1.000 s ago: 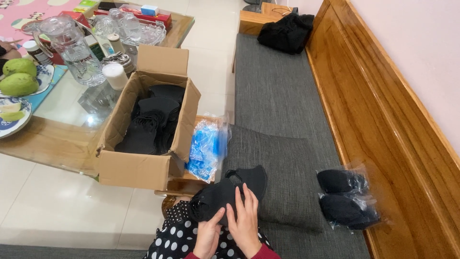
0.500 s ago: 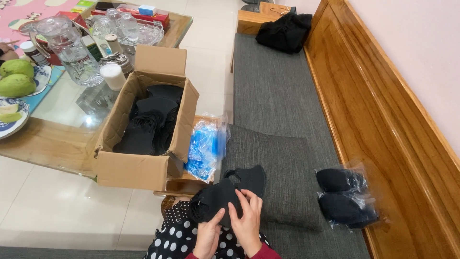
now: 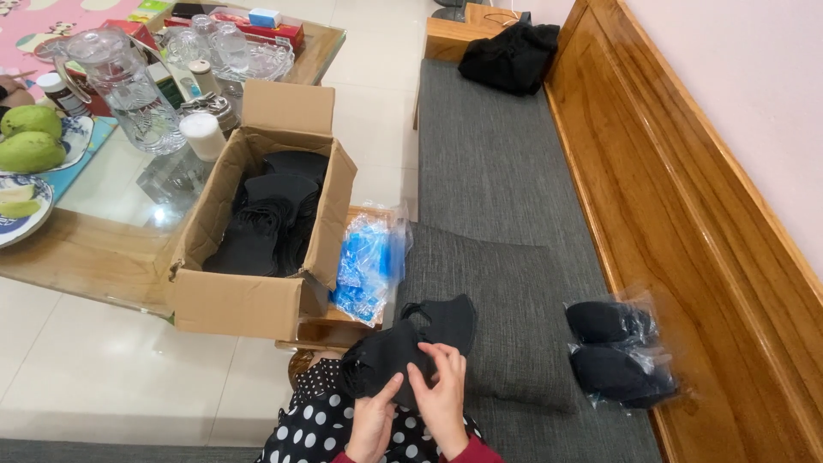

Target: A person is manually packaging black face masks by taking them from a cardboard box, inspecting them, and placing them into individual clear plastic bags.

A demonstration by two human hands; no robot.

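Two hands — left hand (image 3: 375,417) and right hand (image 3: 441,396) — now grip my black masks (image 3: 403,350), shifted slightly; sorting continues.

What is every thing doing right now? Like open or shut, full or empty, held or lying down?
Cardboard box: open, black masks inside.
Black masks: a stack, held in both hands.
Left hand: grip shut on the stack.
Right hand: grip shut on the stack.
Two clear bags: packed with black masks, lying on the bench.
Glass jug: upright, lid on.
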